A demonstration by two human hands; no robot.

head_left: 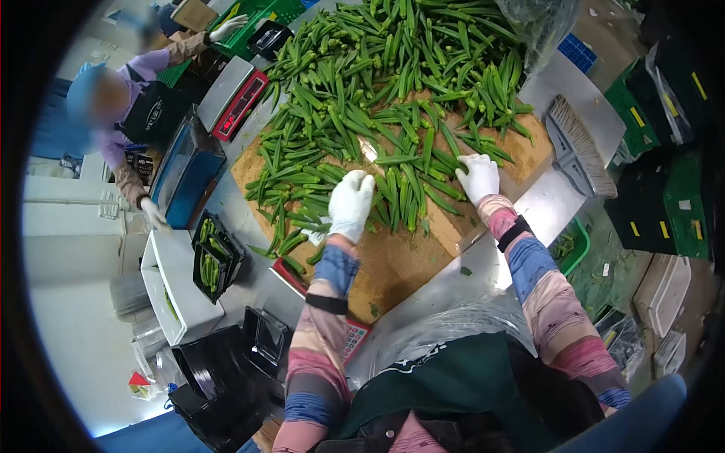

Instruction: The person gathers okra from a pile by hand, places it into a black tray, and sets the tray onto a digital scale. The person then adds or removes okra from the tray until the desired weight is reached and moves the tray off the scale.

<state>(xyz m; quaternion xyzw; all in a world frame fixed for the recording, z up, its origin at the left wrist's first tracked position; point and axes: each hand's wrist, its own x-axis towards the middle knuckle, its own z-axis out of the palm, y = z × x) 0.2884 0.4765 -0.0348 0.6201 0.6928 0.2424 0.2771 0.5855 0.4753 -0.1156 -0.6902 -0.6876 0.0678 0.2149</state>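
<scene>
A large heap of green okra (393, 60) spreads over a sheet of brown cardboard (400, 264) on a metal table. My left hand (351, 205), in a white glove, is at the near left part of the heap, its fingers curled in over the okra; I cannot tell what is in them. At the heap's near right edge is my right hand (479, 179), also gloved in white. Its thumb and fingers are apart, with the fingertips close to a few loose okra pods.
A brush head (580, 147) lies at the table's right side. Left are a red-edged scale (236, 98), black trays with okra (211, 264) and a white bin (170, 287). Across the table, a co-worker (128, 106) reaches out both gloved hands. Green crates (642, 113) stand right.
</scene>
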